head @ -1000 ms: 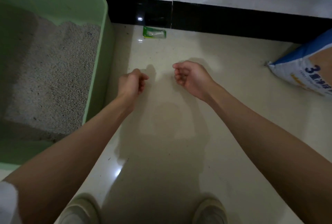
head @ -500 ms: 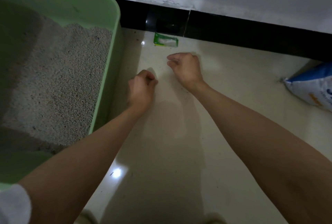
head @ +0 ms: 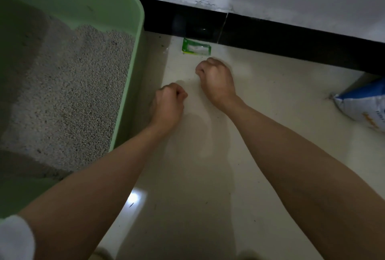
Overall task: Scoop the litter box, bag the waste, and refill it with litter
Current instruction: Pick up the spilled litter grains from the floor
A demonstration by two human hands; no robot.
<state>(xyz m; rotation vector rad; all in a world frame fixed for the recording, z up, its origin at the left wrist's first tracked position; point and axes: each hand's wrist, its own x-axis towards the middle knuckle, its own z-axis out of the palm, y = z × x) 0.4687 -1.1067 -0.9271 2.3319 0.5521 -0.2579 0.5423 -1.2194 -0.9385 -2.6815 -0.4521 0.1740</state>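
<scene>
Pale floor tile (head: 208, 176) holds a green packet (head: 196, 49) beside the litter box (head: 133, 67). Right hand (head: 216, 82) and left hand (head: 166, 103) hover clenched, empty. Packet looks light, slippery; pinch an edge.

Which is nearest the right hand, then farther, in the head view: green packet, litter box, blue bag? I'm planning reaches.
1. Green packet, just beyond the right hand, by the baseboard.
2. Litter box, to its left.
3. Blue bag, far right.
</scene>
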